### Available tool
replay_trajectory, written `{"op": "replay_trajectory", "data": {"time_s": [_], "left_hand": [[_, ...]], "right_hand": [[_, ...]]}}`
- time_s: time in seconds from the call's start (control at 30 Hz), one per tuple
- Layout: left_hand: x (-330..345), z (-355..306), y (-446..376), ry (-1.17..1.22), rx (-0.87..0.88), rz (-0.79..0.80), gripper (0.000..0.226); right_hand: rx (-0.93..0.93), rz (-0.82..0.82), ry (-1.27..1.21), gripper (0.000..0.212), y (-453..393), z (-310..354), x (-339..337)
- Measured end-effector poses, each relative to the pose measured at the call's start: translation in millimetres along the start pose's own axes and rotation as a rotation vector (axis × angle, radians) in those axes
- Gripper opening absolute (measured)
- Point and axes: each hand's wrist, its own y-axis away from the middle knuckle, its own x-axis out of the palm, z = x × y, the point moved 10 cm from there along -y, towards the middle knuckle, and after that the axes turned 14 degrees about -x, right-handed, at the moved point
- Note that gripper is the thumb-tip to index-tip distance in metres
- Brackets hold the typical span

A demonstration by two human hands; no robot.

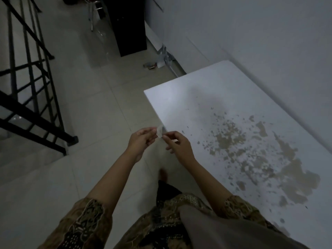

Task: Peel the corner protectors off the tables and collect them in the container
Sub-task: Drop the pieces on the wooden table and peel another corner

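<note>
A small clear corner protector (160, 131) is held in the air between both hands, just left of the white table's (206, 105) long left edge. My left hand (142, 141) pinches its left side with fingertips and thumb. My right hand (177, 143) pinches its right side the same way. The table top is white with large patches of worn, flaked brown surface. No container is in view.
A black metal stair railing (32, 97) runs along the left over the tiled floor (100, 108). A black cabinet (129, 27) and a chrome chair leg (92, 13) stand at the back. Small items (150, 65) lie on the floor by the wall (251, 33).
</note>
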Motion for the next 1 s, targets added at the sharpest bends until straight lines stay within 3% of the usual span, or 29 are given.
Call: {"op": "replay_trajectory", "data": {"time_s": [0.27,0.5,0.7,0.9,1.0], "left_hand": [[-25,-96,-108,-0.049,-0.031,0.0,0.018],[-48,-171,-186,-0.124,-0.054,-0.037,0.019],[-42,-185,-241,-0.234,-0.147,0.012,0.019],[-35,-193,-293,-0.47,-0.284,0.163,0.012],[-32,-202,-318,-0.628,-0.346,0.232,0.009]], "right_hand": [[0.057,0.036,-0.021,0.016,-139,-19,49],[0.287,0.025,-0.198,0.021,-238,-40,84],[0.6,-0.121,-0.368,0.012,-259,-83,97],[0.748,-0.218,-0.43,0.022,-267,-109,116],[0.823,-0.373,-0.529,0.018,-272,-116,129]]}}
